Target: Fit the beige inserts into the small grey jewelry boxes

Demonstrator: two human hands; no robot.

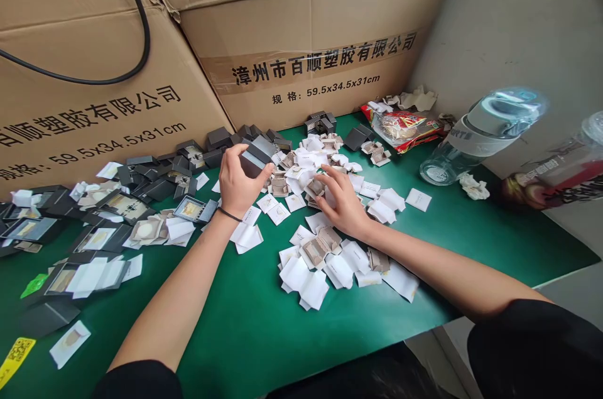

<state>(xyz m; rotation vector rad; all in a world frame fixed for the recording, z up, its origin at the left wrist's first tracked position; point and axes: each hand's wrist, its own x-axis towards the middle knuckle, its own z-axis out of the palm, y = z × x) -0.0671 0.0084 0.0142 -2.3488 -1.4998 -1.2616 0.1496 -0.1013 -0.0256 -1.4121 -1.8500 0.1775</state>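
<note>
My left hand (238, 182) is curled around a small dark grey box (253, 161), held just above the green table (245, 323). A thin black band circles that wrist. My right hand (343, 201) lies on the pile of white cards and beige box inserts (306, 182), fingers bent and reaching left into it. What the fingertips touch is partly hidden. More white cards and inserts (325, 261) lie scattered below the right wrist.
Dark grey boxes and open trays (108, 210) spread over the left of the table. Two large cardboard cartons (301, 28) stand at the back. A red snack packet (405, 129), a tipped clear bottle (485, 132) and another bottle (560, 173) sit right. A yellow label (16, 352) lies front left.
</note>
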